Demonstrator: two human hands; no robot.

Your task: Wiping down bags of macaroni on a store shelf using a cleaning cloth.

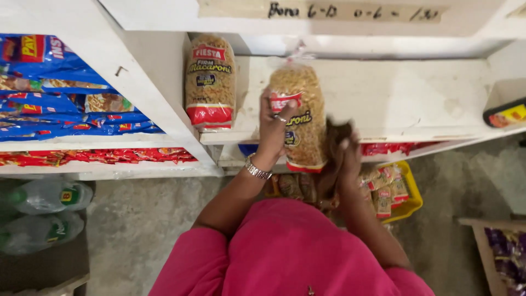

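Macaroni bag (301, 118), clear, red-banded, upright in left hand (272, 129)

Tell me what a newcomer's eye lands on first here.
Centre frame, the left hand holds a clear bag of macaroni upright at the white shelf, while the right hand is blurred beside it. A second macaroni bag stands further left, with blue packets stacked in the far-left compartment.

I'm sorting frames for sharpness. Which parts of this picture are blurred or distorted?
Head view: the right hand is motion-smeared, the left hand on the macaroni bag is fairly sharp; the shelves bow from wide-angle distortion; lighting is soft, without glare.
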